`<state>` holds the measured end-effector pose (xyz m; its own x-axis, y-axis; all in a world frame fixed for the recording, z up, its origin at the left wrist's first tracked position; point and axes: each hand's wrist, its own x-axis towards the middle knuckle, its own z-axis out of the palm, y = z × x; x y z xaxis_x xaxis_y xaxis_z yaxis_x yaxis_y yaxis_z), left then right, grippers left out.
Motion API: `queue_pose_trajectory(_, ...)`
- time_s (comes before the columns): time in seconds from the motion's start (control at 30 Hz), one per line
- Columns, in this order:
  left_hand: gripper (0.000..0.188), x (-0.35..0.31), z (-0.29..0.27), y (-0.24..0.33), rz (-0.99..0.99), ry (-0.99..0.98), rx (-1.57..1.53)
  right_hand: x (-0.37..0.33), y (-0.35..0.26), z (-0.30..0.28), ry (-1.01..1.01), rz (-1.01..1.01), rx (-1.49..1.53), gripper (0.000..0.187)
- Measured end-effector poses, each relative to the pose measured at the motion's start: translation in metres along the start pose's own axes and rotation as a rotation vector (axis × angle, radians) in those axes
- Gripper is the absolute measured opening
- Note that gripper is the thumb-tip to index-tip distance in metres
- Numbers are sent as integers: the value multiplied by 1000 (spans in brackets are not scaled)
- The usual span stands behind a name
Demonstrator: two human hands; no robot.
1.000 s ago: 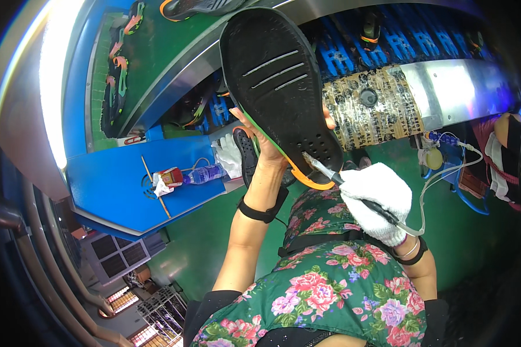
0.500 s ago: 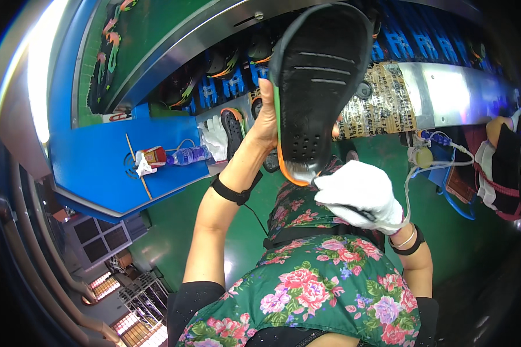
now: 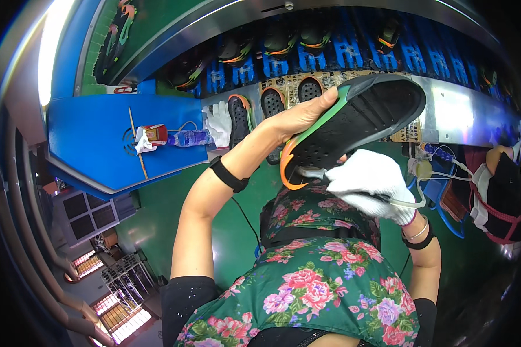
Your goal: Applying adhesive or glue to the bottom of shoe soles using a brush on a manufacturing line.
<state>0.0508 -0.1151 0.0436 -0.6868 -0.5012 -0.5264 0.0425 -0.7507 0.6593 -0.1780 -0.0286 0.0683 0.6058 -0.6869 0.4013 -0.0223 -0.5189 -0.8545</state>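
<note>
My bare left hand [image 3: 307, 115] grips the edge of a large shoe sole [image 3: 362, 118], black inside with a green-to-orange rim. The sole is tilted, its orange-rimmed end with small holes toward me and its wide black end to the far right. In a white knitted glove, my right hand [image 3: 370, 182] is closed around a slim brush-like tool [image 3: 312, 172], whose tip meets the inner surface near the orange end. A pale tube [image 3: 411, 202] runs out of the gloved fist. The fingers under the sole are mostly hidden.
Several more soles, one of them a perforated sole [image 3: 240, 120], lie along the metal ledge beside a white glove [image 3: 218, 124]. Behind is a row of blue holders [image 3: 347, 52]. A blue table [image 3: 98, 127] at left bears a bottle [image 3: 191, 138]. Another person [image 3: 498, 173] is at right.
The sole has swung from upright to slanting, its far end now lower and to the right. My right hand has shifted slightly right, and the tool's tip now shows on the inner surface.
</note>
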Motion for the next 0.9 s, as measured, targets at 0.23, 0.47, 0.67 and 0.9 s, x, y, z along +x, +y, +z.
queue_pose_trajectory(0.23,107,11,-14,-29,40,-211,-395,-22,-6,-6,481,446,672,16)
queue_pose_trajectory(0.47,51,8,32,-90,275,91,-481,-13,-15,-29,546,320,-59,19)
queue_pose_trajectory(0.67,49,2,27,-103,224,-23,-419,-14,-29,-28,431,91,-305,20)
queue_pose_trajectory(0.9,87,-9,51,-79,366,-554,-1087,-8,-48,-22,614,79,-357,22)
